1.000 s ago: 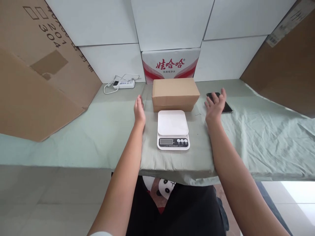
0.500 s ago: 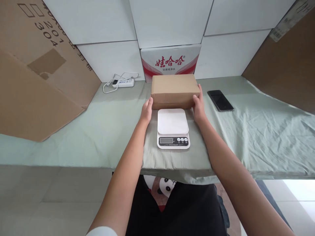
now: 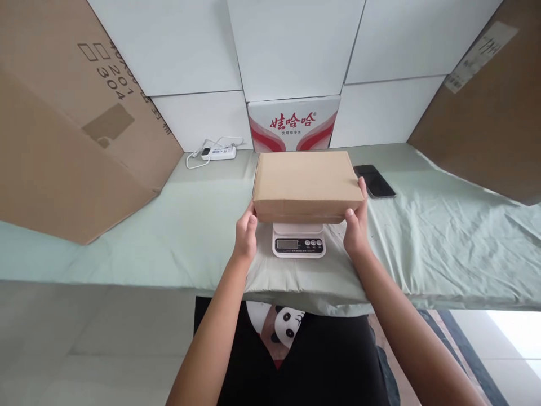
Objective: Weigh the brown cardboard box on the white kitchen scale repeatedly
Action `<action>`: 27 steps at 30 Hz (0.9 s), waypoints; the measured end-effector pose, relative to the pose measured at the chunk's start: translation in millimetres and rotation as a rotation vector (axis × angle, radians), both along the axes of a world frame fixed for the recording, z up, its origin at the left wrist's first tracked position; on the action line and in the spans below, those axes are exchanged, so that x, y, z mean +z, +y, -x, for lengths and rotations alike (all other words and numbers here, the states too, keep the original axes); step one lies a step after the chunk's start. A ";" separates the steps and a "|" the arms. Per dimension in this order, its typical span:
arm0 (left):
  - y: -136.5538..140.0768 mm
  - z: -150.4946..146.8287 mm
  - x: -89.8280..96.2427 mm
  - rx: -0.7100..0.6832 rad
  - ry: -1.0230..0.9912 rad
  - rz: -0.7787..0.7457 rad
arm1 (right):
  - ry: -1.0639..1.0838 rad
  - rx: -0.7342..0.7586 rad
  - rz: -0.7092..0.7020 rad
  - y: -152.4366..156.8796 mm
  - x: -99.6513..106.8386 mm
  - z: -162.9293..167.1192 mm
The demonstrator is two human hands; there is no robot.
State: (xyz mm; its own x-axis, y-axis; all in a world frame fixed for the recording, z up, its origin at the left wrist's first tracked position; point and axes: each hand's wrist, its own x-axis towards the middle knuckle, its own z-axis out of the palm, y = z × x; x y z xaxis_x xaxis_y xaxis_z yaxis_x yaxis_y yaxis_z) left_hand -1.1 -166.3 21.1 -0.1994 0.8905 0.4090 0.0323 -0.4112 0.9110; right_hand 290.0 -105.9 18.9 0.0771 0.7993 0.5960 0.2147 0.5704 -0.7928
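A closed brown cardboard box [image 3: 306,177] is held between my two hands, over a white kitchen scale [image 3: 298,255]. My left hand [image 3: 245,234] grips its left end, thumb at the near corner. On the right end, my right hand [image 3: 356,225] has its thumb on the front face and fingers round the side. The box hides most of the scale's weighing plate; the display and the buttons stay visible in front. Whether the box touches the plate I cannot tell.
On the green cloth [image 3: 169,237] lie a black phone [image 3: 377,183] right of the box and a white power strip [image 3: 223,153] with a cable at the back left. Large cardboard sheets [image 3: 97,186] flank both sides. Behind stands a red-and-white carton [image 3: 293,124].
Both hands have lifted the cardboard box and brought it nearer to me, from behind the scale to above it. The view has also shifted slightly.
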 end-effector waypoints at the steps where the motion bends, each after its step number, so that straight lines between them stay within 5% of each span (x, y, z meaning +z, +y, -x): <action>1: -2.0 -1.2 0.0 -0.004 0.000 0.008 | -0.001 -0.004 0.003 -1.4 -1.3 -0.7; 16: -2.8 -0.9 -3.4 0.065 -0.083 0.041 | 0.048 -0.056 -0.040 6.8 -5.8 -8.5; 20: -3.8 -2.4 -1.6 -0.011 -0.033 0.047 | -0.001 -0.050 -0.047 4.4 -3.7 -6.9; 27: 15.7 0.5 29.5 -0.016 -0.017 -0.086 | 0.023 0.022 -0.125 19.6 27.7 -7.4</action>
State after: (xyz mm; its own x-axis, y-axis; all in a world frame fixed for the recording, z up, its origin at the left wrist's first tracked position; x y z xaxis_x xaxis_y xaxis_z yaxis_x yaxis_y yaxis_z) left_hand -1.6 -150.6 50.5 -0.1930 0.8552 0.4811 0.0096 -0.4886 0.8725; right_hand 297.4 -86.3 46.6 0.0751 0.7208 0.6890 0.1837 0.6691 -0.7201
